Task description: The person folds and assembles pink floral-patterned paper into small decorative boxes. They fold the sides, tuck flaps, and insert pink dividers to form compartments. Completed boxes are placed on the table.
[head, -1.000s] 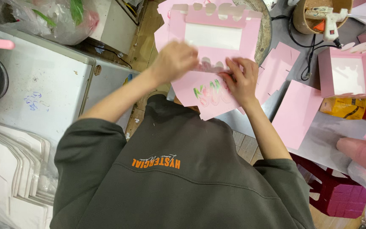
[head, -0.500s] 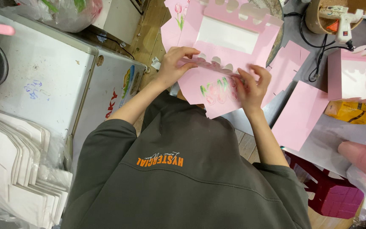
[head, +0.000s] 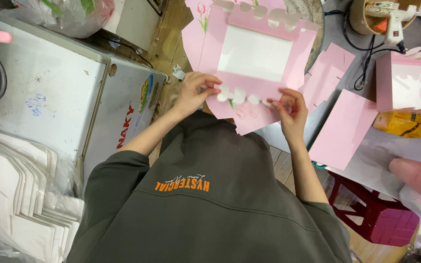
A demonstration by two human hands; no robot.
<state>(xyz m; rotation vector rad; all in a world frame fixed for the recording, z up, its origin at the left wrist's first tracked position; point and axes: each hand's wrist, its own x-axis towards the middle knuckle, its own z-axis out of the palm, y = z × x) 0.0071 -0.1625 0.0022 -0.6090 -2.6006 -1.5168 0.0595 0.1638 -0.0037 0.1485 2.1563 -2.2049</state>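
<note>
Head view, looking down: the pink windowed box blank (head: 255,63) lies flat just past both sets of fingers, long axis running side to side between the two hands. Left hand (head: 194,92) is pinched shut on the scalloped near edge (head: 239,95) at one end, and right hand (head: 291,109) is pinched on the same edge at the other end, so neither is really nearer. A finished pink box (head: 408,83) sits well off beyond the right-hand fingers on the counter (head: 366,160).

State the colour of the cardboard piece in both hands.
Pink cardboard piece with white window, head view.
</note>
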